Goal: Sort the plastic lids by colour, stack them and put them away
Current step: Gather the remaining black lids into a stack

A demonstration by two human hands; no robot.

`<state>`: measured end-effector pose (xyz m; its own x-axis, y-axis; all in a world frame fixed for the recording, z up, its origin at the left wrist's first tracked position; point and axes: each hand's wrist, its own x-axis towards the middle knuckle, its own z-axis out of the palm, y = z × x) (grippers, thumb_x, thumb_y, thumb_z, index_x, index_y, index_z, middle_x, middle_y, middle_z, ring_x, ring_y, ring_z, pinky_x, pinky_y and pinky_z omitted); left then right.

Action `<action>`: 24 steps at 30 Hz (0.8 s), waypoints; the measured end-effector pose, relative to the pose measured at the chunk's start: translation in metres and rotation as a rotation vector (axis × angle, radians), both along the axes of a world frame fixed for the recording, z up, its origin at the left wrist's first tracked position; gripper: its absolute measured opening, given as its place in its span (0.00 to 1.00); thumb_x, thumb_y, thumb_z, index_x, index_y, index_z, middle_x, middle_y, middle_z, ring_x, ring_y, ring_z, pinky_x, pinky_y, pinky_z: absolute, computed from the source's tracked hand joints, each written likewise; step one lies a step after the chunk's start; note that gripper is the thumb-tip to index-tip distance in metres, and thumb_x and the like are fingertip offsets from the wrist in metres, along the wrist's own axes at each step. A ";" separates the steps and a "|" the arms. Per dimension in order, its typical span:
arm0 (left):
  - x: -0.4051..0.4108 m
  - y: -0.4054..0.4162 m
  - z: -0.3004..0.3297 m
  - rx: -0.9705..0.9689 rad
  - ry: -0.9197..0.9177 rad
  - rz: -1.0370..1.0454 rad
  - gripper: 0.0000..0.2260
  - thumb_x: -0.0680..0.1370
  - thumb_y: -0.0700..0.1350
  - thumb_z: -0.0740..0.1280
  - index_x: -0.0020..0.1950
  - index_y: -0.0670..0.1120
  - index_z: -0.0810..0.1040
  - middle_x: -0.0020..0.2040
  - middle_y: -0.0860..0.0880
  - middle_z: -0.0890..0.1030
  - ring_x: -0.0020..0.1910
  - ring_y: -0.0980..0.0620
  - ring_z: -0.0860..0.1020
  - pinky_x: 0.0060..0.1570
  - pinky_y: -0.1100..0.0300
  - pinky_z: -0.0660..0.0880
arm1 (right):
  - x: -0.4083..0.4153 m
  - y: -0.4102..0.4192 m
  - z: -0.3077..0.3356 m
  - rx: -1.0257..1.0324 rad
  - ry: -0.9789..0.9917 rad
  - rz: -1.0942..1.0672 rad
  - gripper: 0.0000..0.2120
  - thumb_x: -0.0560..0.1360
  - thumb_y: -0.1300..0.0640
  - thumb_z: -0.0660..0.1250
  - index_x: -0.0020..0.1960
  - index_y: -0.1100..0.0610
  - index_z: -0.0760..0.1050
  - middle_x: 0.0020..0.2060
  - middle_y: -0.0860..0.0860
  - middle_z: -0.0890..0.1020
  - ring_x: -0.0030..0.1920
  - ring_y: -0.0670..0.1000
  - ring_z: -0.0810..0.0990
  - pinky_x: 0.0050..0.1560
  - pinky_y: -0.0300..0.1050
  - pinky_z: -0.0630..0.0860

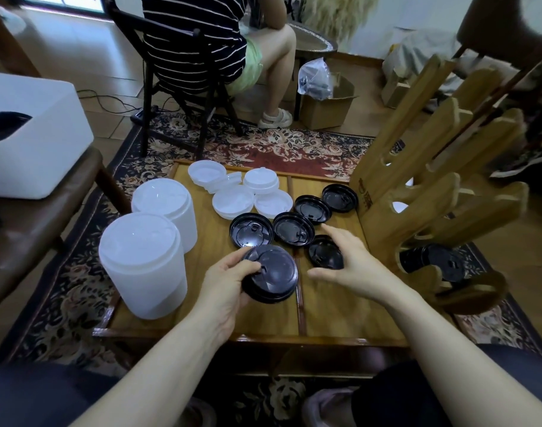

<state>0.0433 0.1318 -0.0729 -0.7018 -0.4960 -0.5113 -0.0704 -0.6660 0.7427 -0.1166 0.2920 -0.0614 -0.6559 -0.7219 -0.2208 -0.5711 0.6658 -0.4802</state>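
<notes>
My left hand (229, 282) holds a small stack of black lids (271, 274). My right hand (348, 257) is open, fingers over one black lid (323, 251) on the tabletop (331, 309). More black lids (293, 225) lie just past it. If I grab too fast, my stack could tip and spill.

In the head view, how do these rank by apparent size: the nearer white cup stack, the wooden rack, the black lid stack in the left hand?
1. wooden rack
2. nearer white cup stack
3. black lid stack gripped by the left hand

The wide-angle lens enlarges near things, so true sizes stay unsure.
</notes>
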 end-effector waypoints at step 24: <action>-0.003 0.006 0.000 0.036 0.066 -0.058 0.17 0.79 0.38 0.68 0.66 0.51 0.78 0.60 0.48 0.83 0.47 0.51 0.84 0.39 0.54 0.82 | 0.016 -0.008 0.035 -0.448 -0.807 -0.392 0.12 0.82 0.62 0.57 0.51 0.57 0.80 0.40 0.51 0.84 0.38 0.49 0.80 0.41 0.45 0.75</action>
<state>0.0401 0.1377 -0.0725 -0.7614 -0.4356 -0.4801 -0.0614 -0.6888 0.7224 -0.1003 0.2840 -0.0264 -0.6389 -0.6124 -0.4655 0.2575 0.4000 -0.8796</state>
